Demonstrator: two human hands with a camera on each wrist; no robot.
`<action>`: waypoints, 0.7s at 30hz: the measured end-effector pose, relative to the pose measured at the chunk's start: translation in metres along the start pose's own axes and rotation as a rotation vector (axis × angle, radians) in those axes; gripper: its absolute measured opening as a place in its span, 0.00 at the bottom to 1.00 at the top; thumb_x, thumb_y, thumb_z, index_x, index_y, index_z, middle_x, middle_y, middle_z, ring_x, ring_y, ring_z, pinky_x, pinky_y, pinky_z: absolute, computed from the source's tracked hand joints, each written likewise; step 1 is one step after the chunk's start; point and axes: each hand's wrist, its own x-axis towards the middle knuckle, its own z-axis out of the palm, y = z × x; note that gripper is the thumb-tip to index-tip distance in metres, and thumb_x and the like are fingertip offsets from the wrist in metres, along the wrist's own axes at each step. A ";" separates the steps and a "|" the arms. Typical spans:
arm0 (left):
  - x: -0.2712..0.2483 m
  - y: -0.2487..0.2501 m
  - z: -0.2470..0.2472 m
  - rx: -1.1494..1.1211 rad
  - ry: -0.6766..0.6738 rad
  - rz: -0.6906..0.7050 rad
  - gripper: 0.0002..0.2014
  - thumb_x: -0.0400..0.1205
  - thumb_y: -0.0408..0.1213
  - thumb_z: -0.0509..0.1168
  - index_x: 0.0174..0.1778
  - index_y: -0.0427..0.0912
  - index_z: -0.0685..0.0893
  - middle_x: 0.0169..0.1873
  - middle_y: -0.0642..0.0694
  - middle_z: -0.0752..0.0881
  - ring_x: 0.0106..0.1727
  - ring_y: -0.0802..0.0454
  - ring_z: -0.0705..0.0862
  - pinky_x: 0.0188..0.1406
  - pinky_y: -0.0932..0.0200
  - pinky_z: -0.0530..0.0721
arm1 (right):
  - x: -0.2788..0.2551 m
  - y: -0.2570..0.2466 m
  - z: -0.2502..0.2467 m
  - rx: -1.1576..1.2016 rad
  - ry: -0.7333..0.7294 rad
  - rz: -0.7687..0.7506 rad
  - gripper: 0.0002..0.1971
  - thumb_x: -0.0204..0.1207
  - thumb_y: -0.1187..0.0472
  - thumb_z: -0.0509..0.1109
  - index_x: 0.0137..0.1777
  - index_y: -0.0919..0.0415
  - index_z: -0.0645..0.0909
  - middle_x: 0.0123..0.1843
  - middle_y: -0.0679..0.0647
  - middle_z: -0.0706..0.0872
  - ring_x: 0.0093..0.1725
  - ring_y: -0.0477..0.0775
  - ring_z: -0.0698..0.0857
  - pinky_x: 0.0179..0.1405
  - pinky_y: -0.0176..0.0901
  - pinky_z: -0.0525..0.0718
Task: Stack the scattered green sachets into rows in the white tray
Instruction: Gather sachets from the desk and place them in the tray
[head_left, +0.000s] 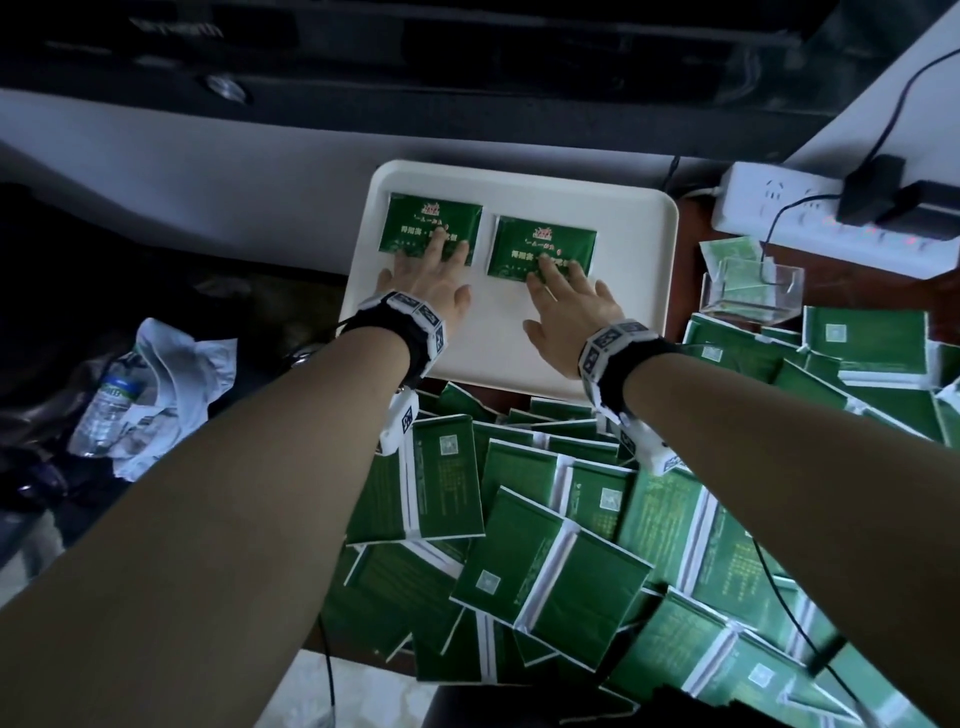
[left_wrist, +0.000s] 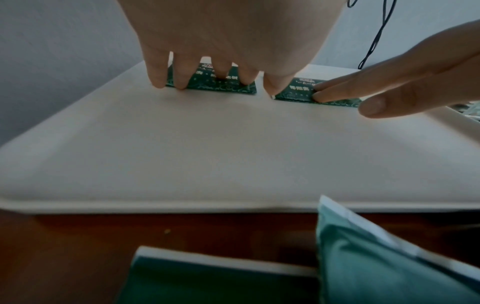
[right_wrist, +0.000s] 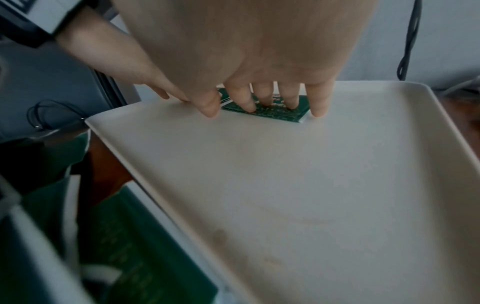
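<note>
At the centre of the head view, the white tray (head_left: 639, 291) sits on the dark red-brown desk (left_wrist: 85, 236), its far part holding two green sachets side by side, printed face up, with a narrow gap between them. Your left hand (head_left: 423, 283) lies flat over the left sachet (head_left: 415, 221); the fingers are straight and slightly spread, their tips pressing the near half of the packet, thumb resting on bare tray. Your right hand (head_left: 569, 306) does the same on the right sachet (head_left: 524, 244): fingers extended and a little apart, tips on its near edge, thumb out to the lower left on the tray floor. Neither hand curls around or pinches anything.

In the left wrist view the left fingertips (left_wrist: 182, 82) touch down along the sachet's near edge, and the right hand's fingers (left_wrist: 337, 92) enter from the right edge of the frame onto the other packet. In the right wrist view the right fingertips (right_wrist: 265, 102) stand on the sachet, little finger just off its corner.

The near half of the tray is bare. In the lower half of the head view, the loose sachets (head_left: 550, 571) lie heaped and overlapping, mostly back side up, spreading to the right edge. At upper right sit a white power strip (head_left: 763, 202) with a black adapter (head_left: 878, 192) and a clear plastic box (head_left: 748, 299). At left lies a plastic bottle (head_left: 111, 400) on crumpled white material.
</note>
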 end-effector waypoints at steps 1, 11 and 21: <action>0.002 -0.001 -0.002 -0.002 -0.003 0.001 0.30 0.90 0.51 0.48 0.87 0.56 0.44 0.86 0.51 0.38 0.84 0.29 0.51 0.79 0.29 0.59 | 0.002 0.000 -0.001 0.005 0.004 0.002 0.33 0.88 0.45 0.48 0.88 0.55 0.41 0.88 0.51 0.35 0.87 0.62 0.42 0.85 0.64 0.51; 0.014 -0.008 -0.008 0.007 0.010 0.005 0.30 0.89 0.49 0.47 0.87 0.56 0.43 0.86 0.52 0.38 0.85 0.31 0.51 0.75 0.31 0.67 | 0.018 -0.005 -0.004 0.009 0.037 0.018 0.34 0.88 0.45 0.48 0.88 0.56 0.42 0.89 0.52 0.36 0.87 0.64 0.43 0.84 0.67 0.53; 0.020 -0.012 -0.007 0.006 0.040 0.008 0.31 0.89 0.49 0.48 0.86 0.57 0.43 0.86 0.53 0.38 0.85 0.32 0.51 0.75 0.29 0.68 | 0.027 -0.005 -0.013 0.005 0.042 0.023 0.34 0.88 0.46 0.50 0.88 0.56 0.42 0.89 0.52 0.36 0.87 0.64 0.43 0.84 0.68 0.53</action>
